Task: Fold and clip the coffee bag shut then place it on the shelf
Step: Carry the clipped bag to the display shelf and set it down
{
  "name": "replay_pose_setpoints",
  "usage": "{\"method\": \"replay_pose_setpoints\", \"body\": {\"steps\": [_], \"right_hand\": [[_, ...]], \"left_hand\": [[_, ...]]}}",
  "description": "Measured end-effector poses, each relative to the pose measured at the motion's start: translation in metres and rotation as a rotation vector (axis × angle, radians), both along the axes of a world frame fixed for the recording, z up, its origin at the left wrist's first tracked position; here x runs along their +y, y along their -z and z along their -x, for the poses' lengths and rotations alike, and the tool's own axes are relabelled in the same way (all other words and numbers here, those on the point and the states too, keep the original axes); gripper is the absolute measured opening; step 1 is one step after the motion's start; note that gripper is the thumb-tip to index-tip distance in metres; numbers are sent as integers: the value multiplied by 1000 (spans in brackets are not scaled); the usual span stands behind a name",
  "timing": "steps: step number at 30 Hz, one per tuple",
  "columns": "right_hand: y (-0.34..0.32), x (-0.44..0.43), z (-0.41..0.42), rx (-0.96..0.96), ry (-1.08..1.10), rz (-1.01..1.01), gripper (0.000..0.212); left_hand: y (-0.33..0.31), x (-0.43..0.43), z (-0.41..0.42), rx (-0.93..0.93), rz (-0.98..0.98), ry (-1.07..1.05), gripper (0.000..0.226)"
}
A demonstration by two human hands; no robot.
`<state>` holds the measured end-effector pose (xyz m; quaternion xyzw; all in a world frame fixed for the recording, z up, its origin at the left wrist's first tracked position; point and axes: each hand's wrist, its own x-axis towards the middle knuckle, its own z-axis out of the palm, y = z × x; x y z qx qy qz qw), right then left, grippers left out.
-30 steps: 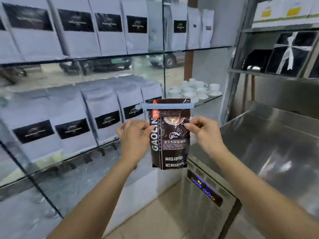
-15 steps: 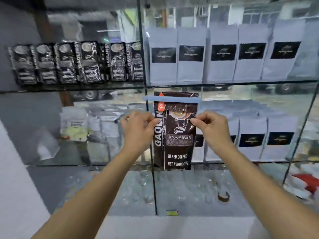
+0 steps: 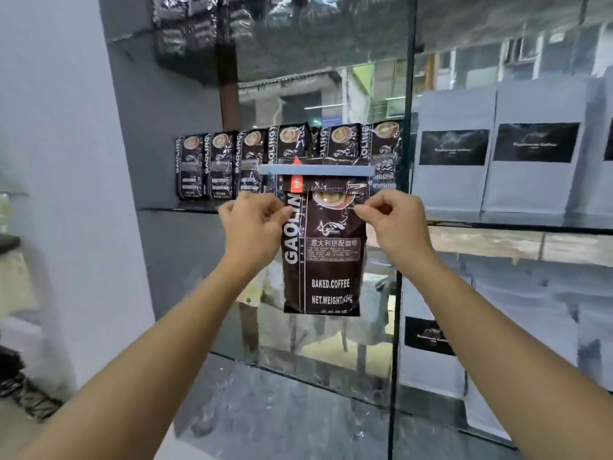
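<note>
your two bare forearms reach up from the bottom corners of the view. your left hand [image 3: 253, 224] pinches the left edge of the coffee bag [image 3: 323, 257] near its top, fingers curled and thumb pressed to the foil. your right hand [image 3: 393, 224] pinches the right edge at the same height, so both hands are clamped on the bag with its width between them. the bag hangs upright in the air in front of you, dark brown, with white lettering facing you. its top is folded over, and a long blue clip [image 3: 315, 170] runs across the fold, sticking out past both sides of the bag. just behind it stands a glass display case with a dark vertical frame. on the glass shelf [image 3: 185, 210] behind the bag stands a row of matching dark coffee bags [image 3: 232, 167]. to the right, pale grey bags with black labels [image 3: 494, 154] line the next section.
</note>
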<state>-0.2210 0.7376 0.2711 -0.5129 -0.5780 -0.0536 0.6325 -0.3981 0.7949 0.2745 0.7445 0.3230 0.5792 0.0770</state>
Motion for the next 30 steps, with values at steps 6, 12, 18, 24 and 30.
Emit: {"method": "replay_pose_setpoints", "body": {"steps": [6, 12, 18, 24, 30], "right_hand": [[-47, 56, -7, -50, 22, -67, 16], [-88, 96, -13, -109, 139, -53, 15], [-120, 136, -24, -141, 304, -86, 13], [-123, 177, -35, -111, 429, -77, 15], [-111, 204, -44, -100, 559, -101, 14]], "left_hand": [[-44, 49, -9, -29, -82, -37, 18], [-78, 97, -24, -56, -46, 8, 16], [-109, 155, -44, -81, -83, 110, 22], [-117, 211, -64, -99, -126, 148, 20], [-107, 250, -88, -103, -110, 203, 23]]}}
